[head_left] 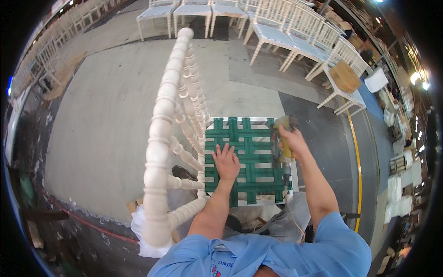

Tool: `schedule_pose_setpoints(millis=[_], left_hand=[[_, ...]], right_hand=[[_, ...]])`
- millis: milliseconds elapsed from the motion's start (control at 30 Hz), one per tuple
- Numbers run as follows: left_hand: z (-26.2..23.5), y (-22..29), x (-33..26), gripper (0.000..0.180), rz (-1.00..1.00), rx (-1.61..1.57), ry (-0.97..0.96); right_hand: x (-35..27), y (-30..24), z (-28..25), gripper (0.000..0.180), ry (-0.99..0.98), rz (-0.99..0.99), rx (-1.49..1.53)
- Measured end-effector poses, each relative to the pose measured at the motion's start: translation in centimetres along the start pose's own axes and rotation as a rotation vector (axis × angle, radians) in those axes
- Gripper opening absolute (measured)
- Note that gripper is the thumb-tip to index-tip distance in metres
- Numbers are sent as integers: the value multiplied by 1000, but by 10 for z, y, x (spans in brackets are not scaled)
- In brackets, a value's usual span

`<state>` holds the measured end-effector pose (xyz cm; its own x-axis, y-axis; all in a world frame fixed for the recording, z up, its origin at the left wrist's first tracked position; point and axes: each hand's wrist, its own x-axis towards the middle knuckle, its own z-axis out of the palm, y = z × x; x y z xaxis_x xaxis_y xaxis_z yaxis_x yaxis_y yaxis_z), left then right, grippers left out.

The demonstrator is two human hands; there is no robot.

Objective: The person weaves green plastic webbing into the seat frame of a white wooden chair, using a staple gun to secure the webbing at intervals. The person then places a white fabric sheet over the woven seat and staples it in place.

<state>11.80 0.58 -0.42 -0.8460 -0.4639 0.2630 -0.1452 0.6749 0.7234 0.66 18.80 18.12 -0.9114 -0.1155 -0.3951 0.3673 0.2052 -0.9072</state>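
In front of me stands a white chair (159, 138) with turned, beaded spindles, its back on my left. Green webbing straps (250, 159) are woven across its seat frame. My left hand (226, 161) lies on the webbing near the chair back, fingers spread, holding nothing. At the right side of the seat, my right hand (294, 142) is wrapped round a yellow and black pneumatic staple gun (285, 143). Its nose is over the seat's right rail; whether it touches is unclear. An air hose (291, 210) runs from the tool down toward my lap.
Rows of similar white chairs (281, 34) with pale seats line the far side. A brown cardboard box (344, 77) rests on one at the right. More chairs (46, 60) stand far left. A yellow line (356, 161) runs along the floor on the right, beside stacked white packages (398, 194).
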Motion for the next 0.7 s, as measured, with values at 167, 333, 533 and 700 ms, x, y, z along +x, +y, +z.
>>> schedule_pose_setpoints(millis=[167,333,533,700], left_hand=[[-8,11,-23,30,-76,-287,-90],[-35,19,-77,33,-723,-1068,-496],[-66,-15,-144,84,-1456,-932,-793],[-53,5,-131,107,-1481,-909,-727]], right_hand=[[-124,27,-138,35,253,-21,-65],[-256,103,-269,36,672,178,-61],[-374,203,-337,42,935,386,105],[-393,273,-361,45,784,394,508]])
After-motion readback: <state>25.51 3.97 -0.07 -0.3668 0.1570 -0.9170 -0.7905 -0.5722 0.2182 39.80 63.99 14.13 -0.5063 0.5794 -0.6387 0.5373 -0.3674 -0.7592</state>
